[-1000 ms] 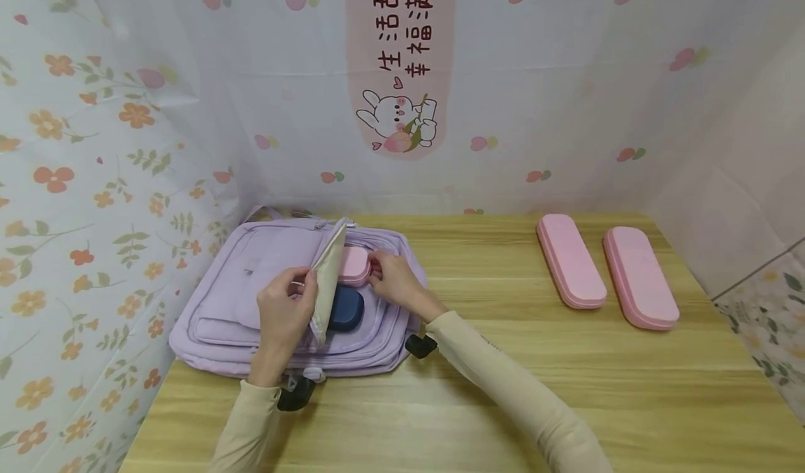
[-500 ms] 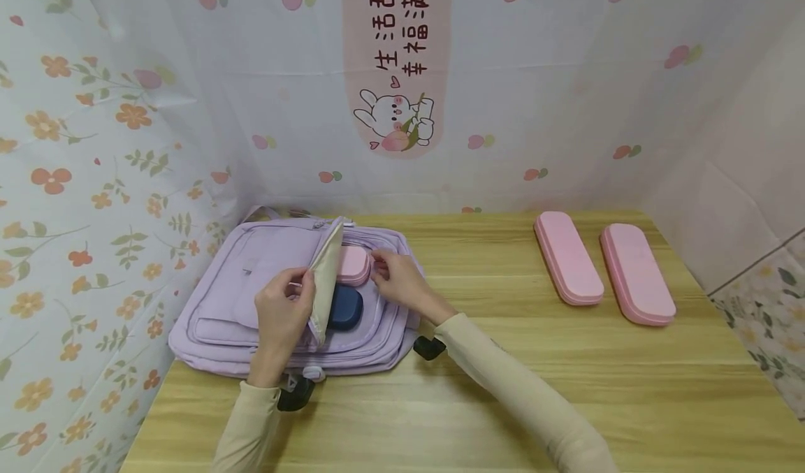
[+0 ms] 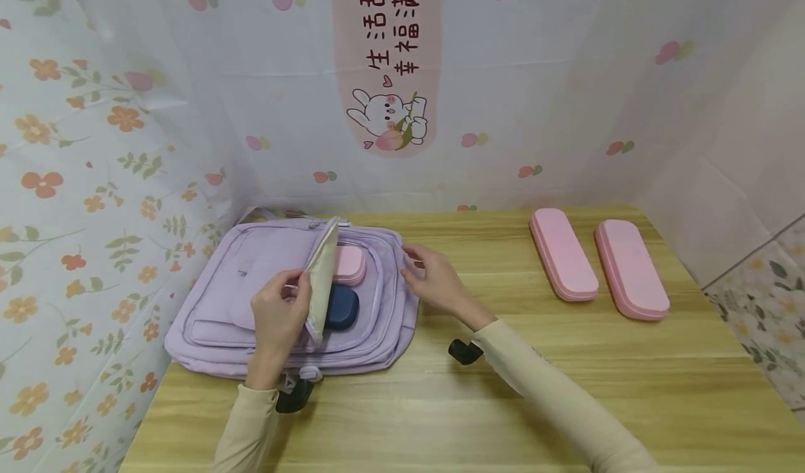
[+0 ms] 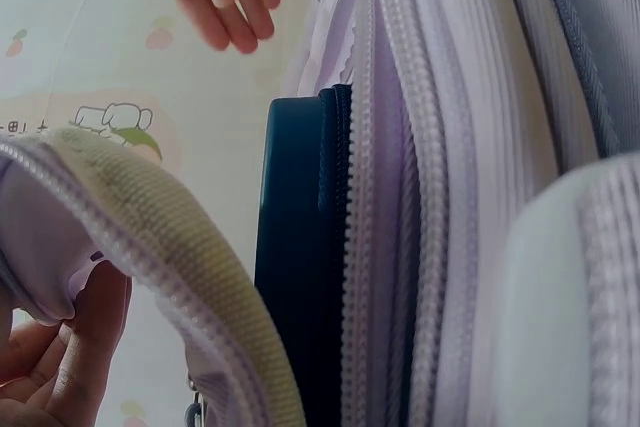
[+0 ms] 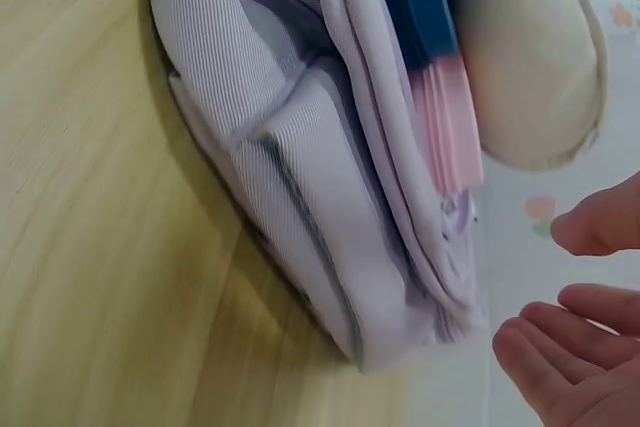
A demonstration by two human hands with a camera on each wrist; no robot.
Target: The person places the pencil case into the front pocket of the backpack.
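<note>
A lilac backpack [image 3: 264, 249] lies on the table at left, its front pocket unzipped. My left hand [image 3: 279, 312] pinches the edge of the cream-lined pocket flap [image 3: 323, 284] and holds it raised. Inside the pocket, partly hidden by the flap, are a pink case [image 3: 349, 263] and, nearer me, a dark blue case [image 3: 343, 307]. In the left wrist view the blue case [image 4: 295, 227] stands beside the pocket's zip. My right hand [image 3: 437, 281] is at the backpack's right edge, fingers relaxed, and holds nothing; in the right wrist view, it is apart from the pink case [image 5: 448, 127].
Two long pink cases [image 3: 564, 255] [image 3: 632, 270] lie side by side on the right of the wooden table [image 3: 402, 417]. A patterned curtain [image 3: 270, 96] hangs behind the table and on the left side.
My right hand has let go of the pink case and moved right, to the backpack's edge. My left hand keeps holding the flap. The head view has shifted slightly.
</note>
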